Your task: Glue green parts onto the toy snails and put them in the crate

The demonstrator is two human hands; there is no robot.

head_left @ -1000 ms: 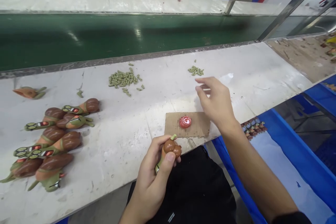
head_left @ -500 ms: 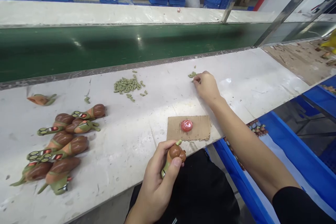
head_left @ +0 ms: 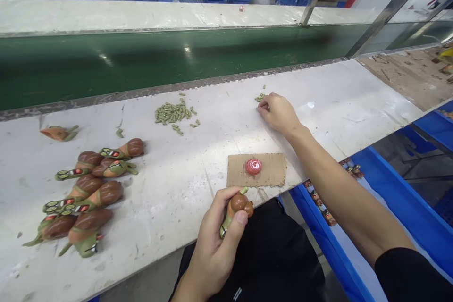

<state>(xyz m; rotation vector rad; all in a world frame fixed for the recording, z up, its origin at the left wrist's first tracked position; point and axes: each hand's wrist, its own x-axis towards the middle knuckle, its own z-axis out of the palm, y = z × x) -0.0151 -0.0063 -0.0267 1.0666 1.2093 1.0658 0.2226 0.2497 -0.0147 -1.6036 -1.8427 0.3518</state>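
My left hand (head_left: 215, 240) is wrapped round a small brown-and-green toy figure (head_left: 238, 205), held just past the front edge of the table. A short pale green piece sticks up from its rounded brown end. Out on the table, my right hand (head_left: 278, 111) has thumb and forefinger pinched together beside a few small green pegs (head_left: 260, 97); whatever is between the fingertips is hidden. Between the hands lies a piece of cardboard (head_left: 237, 177) bearing a shiny red round object (head_left: 253, 166). A larger heap of green pegs (head_left: 173, 112) is farther left.
Several similar toy figures (head_left: 95, 193) lie grouped at left, with a loose orange-and-green toy part (head_left: 59, 133) behind them. A green conveyor belt (head_left: 141, 54) runs along the far side. Below right, a blue bin (head_left: 382, 188) holds more painted pieces. A metal post (head_left: 385, 12) rises at right.
My right hand has shifted slightly and its fingertips sit closer together beside the small peg group. My left hand still holds the toy figure. The whole view has moved a little.
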